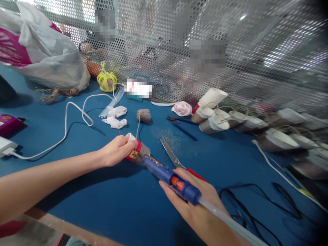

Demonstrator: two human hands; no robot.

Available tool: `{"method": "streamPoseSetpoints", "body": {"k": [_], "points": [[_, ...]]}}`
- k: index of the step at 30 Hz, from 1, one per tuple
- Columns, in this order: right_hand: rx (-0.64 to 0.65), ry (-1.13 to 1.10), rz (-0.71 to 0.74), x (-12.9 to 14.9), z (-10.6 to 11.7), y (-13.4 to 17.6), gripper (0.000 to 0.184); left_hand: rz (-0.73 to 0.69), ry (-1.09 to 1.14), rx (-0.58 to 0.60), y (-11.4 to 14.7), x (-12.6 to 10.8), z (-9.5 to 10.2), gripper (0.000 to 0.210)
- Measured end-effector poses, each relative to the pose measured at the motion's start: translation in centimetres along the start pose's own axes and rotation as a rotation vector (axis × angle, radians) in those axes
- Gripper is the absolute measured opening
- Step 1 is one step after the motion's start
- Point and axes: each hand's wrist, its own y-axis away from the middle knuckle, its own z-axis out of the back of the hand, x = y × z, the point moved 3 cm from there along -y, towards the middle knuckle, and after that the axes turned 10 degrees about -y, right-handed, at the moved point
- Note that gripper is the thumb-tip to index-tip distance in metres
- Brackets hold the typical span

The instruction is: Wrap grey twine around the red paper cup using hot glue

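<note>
My left hand (pixel 119 150) is closed around a paper cup (pixel 145 149) with a red printed band, tipped on its side above the blue table. Grey-brown twine (pixel 138 129) runs from the cup to a small ball of twine (pixel 144 116) behind it. In my right hand (pixel 197 194) is a blue hot glue gun (pixel 160 169), a clear glue stick (pixel 225 218) sticking out of its rear. Its nozzle points at the cup's side, touching or nearly touching it. Scissors (pixel 173 153) with red handles lie just beyond my right hand, which partly hides them.
Pliers (pixel 183 124) with blue handles lie behind the scissors. Several twine-wrapped paper cups (pixel 214 124) line the right side. A black cable (pixel 256 201) coils at lower right; a white cable (pixel 66 126) crosses the left. A plastic bag (pixel 56 58) stands at back left, before a perforated metal screen (pixel 164 44).
</note>
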Motion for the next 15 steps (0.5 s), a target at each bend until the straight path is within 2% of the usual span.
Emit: {"method": "streamPoseSetpoints", "body": {"k": [4, 11, 15], "points": [[-0.021, -0.023, 0.02, -0.18, 0.03, -0.04, 0.01, -0.039, 0.01, 0.029, 0.14, -0.08, -0.05, 0.039], [0.034, 0.062, 0.068, 0.46, -0.3, 0.45, 0.006, -0.008, -0.045, -0.038, -0.07, 0.07, 0.08, 0.04], [0.041, 0.062, 0.065, 0.41, -0.4, 0.44, 0.005, -0.011, -0.039, -0.039, -0.11, -0.01, 0.04, 0.04]]}}
